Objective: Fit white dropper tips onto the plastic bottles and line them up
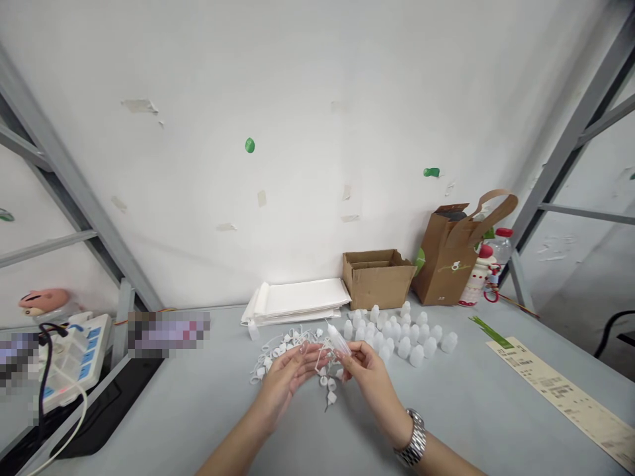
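My right hand point(370, 373), with a metal-band watch at the wrist, pinches a small translucent white tube point(337, 338) with a thin pointed tip. The tube leans up and to the left. To its left, my left hand point(290, 377) has its fingers stretched out, palm turned toward the tube. A thin white cord shows by its fingertips; whether they touch it I cannot tell. Around and behind the left hand lies a tangle of white corded caps point(272, 354). More small white caps point(331, 398) lie between the hands. Several translucent white bottle-shaped pieces point(417, 356) stand behind my right hand.
A stack of white sheets or bags point(302, 299) and an open cardboard box point(380, 284) sit by the wall. Right of them are a brown paper bag point(441, 264) and a printed paper strip point(560, 390). A power strip point(82, 360) and black mat point(109, 410) lie left.
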`<state>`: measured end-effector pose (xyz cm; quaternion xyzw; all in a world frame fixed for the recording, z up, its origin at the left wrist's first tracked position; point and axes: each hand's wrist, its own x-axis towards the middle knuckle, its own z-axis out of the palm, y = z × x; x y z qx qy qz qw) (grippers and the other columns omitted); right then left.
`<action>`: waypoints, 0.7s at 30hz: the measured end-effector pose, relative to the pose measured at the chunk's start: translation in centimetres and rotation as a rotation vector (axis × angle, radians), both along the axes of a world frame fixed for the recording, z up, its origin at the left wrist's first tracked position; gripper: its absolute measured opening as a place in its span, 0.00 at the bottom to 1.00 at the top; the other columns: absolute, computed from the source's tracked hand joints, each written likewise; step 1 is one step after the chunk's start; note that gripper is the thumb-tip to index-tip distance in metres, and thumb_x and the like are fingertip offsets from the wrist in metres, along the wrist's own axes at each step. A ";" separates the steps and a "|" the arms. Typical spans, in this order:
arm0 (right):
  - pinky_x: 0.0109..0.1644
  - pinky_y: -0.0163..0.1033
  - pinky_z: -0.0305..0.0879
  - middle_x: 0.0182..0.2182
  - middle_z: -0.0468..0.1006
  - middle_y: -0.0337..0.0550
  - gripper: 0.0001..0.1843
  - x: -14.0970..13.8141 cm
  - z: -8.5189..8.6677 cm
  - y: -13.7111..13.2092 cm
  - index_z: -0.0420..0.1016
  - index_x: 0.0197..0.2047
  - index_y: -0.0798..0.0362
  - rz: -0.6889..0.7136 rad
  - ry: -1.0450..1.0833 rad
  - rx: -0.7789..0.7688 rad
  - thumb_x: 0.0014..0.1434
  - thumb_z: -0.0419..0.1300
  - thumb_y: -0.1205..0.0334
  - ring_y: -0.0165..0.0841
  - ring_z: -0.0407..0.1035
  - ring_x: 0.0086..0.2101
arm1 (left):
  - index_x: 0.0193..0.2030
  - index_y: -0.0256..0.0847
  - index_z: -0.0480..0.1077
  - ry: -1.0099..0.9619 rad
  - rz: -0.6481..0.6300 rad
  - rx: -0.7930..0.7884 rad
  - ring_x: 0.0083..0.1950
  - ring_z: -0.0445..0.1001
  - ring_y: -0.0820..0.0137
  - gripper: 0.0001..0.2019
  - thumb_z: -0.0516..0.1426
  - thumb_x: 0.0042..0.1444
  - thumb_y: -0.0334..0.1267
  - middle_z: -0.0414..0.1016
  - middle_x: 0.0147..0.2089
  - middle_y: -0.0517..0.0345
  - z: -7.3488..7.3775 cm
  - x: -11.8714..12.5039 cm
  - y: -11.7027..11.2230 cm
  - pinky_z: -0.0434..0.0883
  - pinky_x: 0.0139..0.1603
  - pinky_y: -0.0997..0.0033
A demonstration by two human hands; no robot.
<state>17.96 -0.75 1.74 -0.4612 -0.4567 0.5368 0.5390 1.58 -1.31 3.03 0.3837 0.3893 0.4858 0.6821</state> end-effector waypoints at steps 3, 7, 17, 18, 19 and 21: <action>0.27 0.36 0.59 0.18 0.65 0.33 0.24 0.0 -0.5 0.0 0.65 0.28 0.53 -0.039 -0.015 0.022 0.39 0.66 0.42 0.29 0.60 0.20 | 0.39 0.33 0.73 -0.010 -0.020 -0.005 0.43 0.77 0.57 0.21 0.60 0.46 0.50 0.79 0.40 0.41 -0.1 0.0 0.0 0.69 0.49 0.58; 0.27 0.36 0.58 0.18 0.64 0.32 0.23 -0.1 -0.9 0.1 0.64 0.29 0.53 -0.034 -0.036 0.025 0.41 0.65 0.43 0.28 0.60 0.20 | 0.38 0.34 0.73 -0.020 -0.029 -0.029 0.40 0.77 0.57 0.20 0.63 0.44 0.48 0.79 0.39 0.42 -0.1 -0.1 0.0 0.71 0.46 0.58; 0.27 0.35 0.59 0.19 0.64 0.32 0.23 0.0 -0.7 0.0 0.63 0.30 0.52 -0.055 -0.040 0.038 0.43 0.65 0.44 0.28 0.60 0.20 | 0.34 0.37 0.73 0.145 0.087 0.031 0.34 0.77 0.63 0.17 0.68 0.35 0.39 0.79 0.29 0.53 0.2 0.0 0.2 0.72 0.42 0.63; 0.26 0.35 0.58 0.18 0.63 0.31 0.22 0.0 -0.7 0.0 0.62 0.29 0.52 -0.033 -0.040 0.044 0.43 0.65 0.44 0.28 0.60 0.20 | 0.33 0.38 0.73 0.182 0.133 0.070 0.34 0.77 0.63 0.16 0.67 0.34 0.40 0.79 0.28 0.55 0.1 0.0 0.2 0.72 0.42 0.63; 0.26 0.35 0.58 0.18 0.63 0.31 0.22 -0.1 -0.7 -0.1 0.62 0.29 0.52 -0.005 -0.045 0.051 0.43 0.65 0.45 0.28 0.59 0.20 | 0.32 0.39 0.73 0.230 0.184 0.119 0.35 0.77 0.62 0.15 0.67 0.35 0.40 0.78 0.27 0.55 0.0 -0.1 0.2 0.72 0.42 0.62; 0.26 0.34 0.56 0.18 0.63 0.31 0.19 -0.2 -0.5 -0.5 0.62 0.29 0.52 0.062 -0.083 0.070 0.45 0.64 0.48 0.27 0.59 0.21 | 0.32 0.42 0.74 0.361 0.301 0.228 0.37 0.77 0.62 0.13 0.65 0.38 0.40 0.78 0.27 0.56 -0.1 -0.2 0.1 0.71 0.44 0.64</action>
